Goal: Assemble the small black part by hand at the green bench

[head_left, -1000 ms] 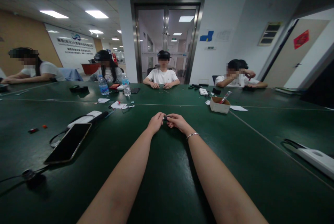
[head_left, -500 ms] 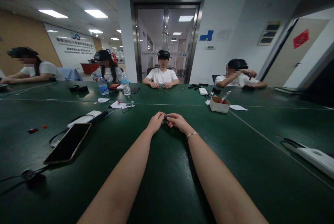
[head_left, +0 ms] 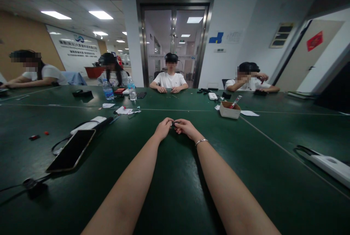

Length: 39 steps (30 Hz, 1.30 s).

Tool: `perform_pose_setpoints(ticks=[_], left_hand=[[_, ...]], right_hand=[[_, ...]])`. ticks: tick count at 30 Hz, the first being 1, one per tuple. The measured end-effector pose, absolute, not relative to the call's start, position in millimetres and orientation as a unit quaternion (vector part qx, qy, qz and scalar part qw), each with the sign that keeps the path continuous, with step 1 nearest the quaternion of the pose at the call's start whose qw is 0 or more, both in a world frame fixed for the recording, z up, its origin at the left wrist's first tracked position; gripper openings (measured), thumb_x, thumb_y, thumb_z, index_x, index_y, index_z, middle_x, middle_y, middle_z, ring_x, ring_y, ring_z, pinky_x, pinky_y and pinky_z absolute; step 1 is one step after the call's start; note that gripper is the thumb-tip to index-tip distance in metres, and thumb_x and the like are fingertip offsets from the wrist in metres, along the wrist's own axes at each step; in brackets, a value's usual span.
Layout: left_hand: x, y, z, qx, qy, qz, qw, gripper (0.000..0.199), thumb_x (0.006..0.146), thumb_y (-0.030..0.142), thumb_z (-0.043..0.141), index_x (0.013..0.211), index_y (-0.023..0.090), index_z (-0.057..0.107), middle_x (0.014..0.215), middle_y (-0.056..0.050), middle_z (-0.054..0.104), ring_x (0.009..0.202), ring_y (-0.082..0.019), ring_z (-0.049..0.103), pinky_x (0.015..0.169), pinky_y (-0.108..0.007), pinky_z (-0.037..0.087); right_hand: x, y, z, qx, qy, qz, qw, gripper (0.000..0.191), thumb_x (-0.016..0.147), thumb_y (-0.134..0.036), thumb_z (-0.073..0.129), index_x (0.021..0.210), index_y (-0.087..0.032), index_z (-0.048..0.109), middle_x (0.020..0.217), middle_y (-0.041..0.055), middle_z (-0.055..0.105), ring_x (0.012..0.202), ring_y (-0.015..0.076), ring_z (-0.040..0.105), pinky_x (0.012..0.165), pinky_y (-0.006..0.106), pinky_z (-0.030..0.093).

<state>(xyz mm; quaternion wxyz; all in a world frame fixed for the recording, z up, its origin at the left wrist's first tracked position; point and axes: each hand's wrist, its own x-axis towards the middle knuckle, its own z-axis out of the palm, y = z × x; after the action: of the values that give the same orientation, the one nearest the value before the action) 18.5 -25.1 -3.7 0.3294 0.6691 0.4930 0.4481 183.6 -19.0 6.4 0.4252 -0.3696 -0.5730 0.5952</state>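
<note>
My left hand [head_left: 163,128] and my right hand [head_left: 186,129] meet over the green table [head_left: 175,184], fingertips almost touching. Between them is a small dark object [head_left: 172,124] with a shiny bit on its left side, too small and too covered by fingers to name. The fingers of both hands are closed in a pinch around it. A silvery bracelet [head_left: 201,142] circles my right wrist.
Left of my arms lie a phone [head_left: 71,151], a white device [head_left: 94,122] with a black cable, and small red and black bits. A small box [head_left: 230,111] stands ahead to the right. Bottles [head_left: 131,89] and papers lie farther off. Several people sit across the table.
</note>
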Motion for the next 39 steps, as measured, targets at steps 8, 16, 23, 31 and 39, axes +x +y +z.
perform_pose_setpoints(ticks=[8,16,23,31,39], left_hand=[[19.0,-21.8,-6.4,0.664,0.496,0.456,0.323,0.026,0.084,0.028,0.041,0.100,0.020,0.060,0.078,-0.001,0.060,0.067,-0.013,0.053,0.065,-0.025,0.044],[18.6,-24.4,-5.5,0.678,0.493,0.455,0.300,0.024,0.085,0.030,0.043,0.099,0.020,0.060,0.080,-0.002,0.061,0.072,-0.013,0.056,0.067,-0.025,0.043],[19.6,-27.2,-4.7,0.676,0.505,0.443,0.305,0.031,0.088,0.041,0.039,0.097,0.021,0.060,0.074,-0.001,0.060,0.069,-0.013,0.055,0.063,-0.024,0.042],[18.1,-25.7,-6.0,0.682,0.493,0.453,0.294,0.025,0.085,0.031,0.047,0.104,0.020,0.059,0.093,-0.005,0.061,0.082,-0.015,0.057,0.072,-0.027,0.046],[18.9,-24.8,-7.8,0.683,0.497,0.445,0.297,0.027,0.088,0.037,0.041,0.101,0.021,0.059,0.089,-0.004,0.061,0.080,-0.015,0.057,0.070,-0.027,0.046]], right_hand=[[183.7,-17.4,4.9,-0.373,-0.569,0.594,0.428,0.017,0.082,-0.012,0.064,0.098,-0.010,0.059,0.057,0.0012,0.061,0.045,0.0089,0.057,0.043,0.015,0.049],[182.7,-18.8,6.4,-0.386,-0.567,0.589,0.429,0.017,0.083,-0.009,0.061,0.100,-0.009,0.058,0.059,0.0024,0.062,0.046,0.0090,0.058,0.044,0.014,0.049],[182.6,-20.9,7.6,-0.389,-0.559,0.588,0.437,0.015,0.083,-0.007,0.061,0.097,-0.010,0.059,0.059,0.0023,0.062,0.047,0.0096,0.059,0.043,0.015,0.049],[183.6,-18.7,5.1,-0.384,-0.560,0.587,0.440,0.014,0.082,-0.010,0.063,0.096,-0.010,0.060,0.058,0.0015,0.061,0.047,0.0093,0.059,0.043,0.015,0.050],[183.4,-16.9,3.1,-0.389,-0.558,0.582,0.445,0.014,0.083,-0.008,0.062,0.097,-0.010,0.060,0.059,0.0020,0.062,0.047,0.0100,0.060,0.043,0.015,0.050]])
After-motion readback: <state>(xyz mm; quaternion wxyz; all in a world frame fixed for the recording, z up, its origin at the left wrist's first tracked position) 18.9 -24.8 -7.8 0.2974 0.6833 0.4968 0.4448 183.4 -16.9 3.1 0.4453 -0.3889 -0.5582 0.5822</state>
